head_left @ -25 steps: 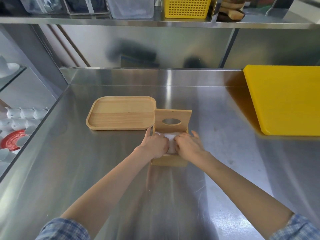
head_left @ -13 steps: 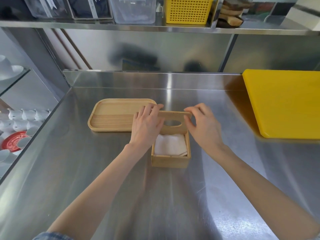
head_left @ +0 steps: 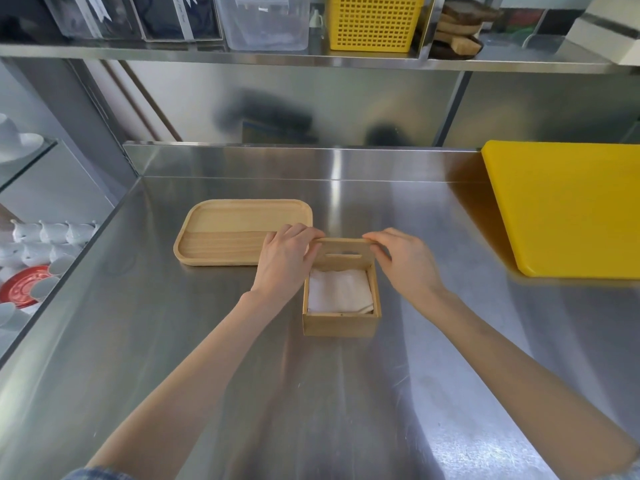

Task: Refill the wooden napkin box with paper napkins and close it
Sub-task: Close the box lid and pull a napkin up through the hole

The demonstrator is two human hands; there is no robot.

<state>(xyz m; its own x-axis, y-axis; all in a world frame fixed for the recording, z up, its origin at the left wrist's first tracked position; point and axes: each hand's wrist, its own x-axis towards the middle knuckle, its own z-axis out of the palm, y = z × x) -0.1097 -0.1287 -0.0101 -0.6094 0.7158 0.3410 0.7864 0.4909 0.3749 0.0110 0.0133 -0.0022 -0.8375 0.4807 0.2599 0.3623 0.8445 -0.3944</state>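
A small wooden napkin box (head_left: 339, 323) stands on the steel counter, holding a stack of white paper napkins (head_left: 339, 291). Its hinged wooden lid (head_left: 343, 260), with an oval slot, stands raised at the box's far edge and leans toward me. My left hand (head_left: 285, 261) grips the lid's left top corner. My right hand (head_left: 405, 263) grips its right top corner. Both forearms reach in from the bottom of the view.
An empty wooden tray (head_left: 239, 230) lies just left of the box, behind my left hand. A yellow cutting board (head_left: 568, 209) covers the counter's right side. A shelf above carries a yellow basket (head_left: 375, 22) and clear bins. White cups (head_left: 38, 237) sit below the counter's left edge.
My hands left the napkins inside the box and rose to the lid's top corners. The lid has since tipped further toward me over the box.
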